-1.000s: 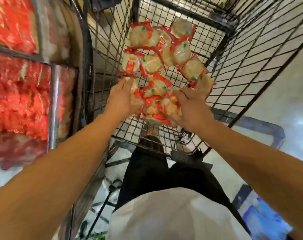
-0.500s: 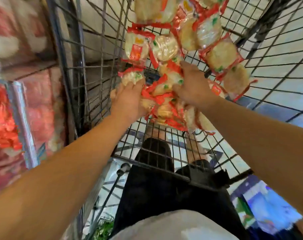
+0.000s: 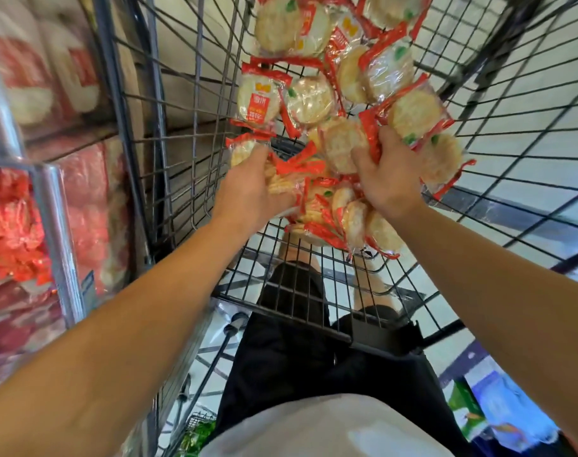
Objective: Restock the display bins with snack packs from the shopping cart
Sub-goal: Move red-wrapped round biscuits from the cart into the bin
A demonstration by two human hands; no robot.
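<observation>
Several snack packs (image 3: 310, 97), round pale crackers in clear wrap with red edges, lie on the wire floor of the shopping cart (image 3: 512, 133). My left hand (image 3: 251, 189) grips a bunch of packs at the left side of the pile. My right hand (image 3: 388, 173) grips packs (image 3: 343, 146) at the right side, fingers curled into the heap. A clump of packs (image 3: 347, 222) hangs pressed between both hands. The display bins (image 3: 13, 225) stand at the left, filled with red packs behind clear panels.
The cart's wire walls rise on the left (image 3: 169, 133) and right, and its dark handle bar (image 3: 373, 341) crosses near my legs. A metal post (image 3: 55, 232) divides the bins. Tiled floor shows through the wire. Colourful goods (image 3: 499, 420) sit at the lower right.
Both hands have closed further round the packs and bunched them together. The view has tilted down and moved closer to the cart, so the pile appears larger and higher in the frame.
</observation>
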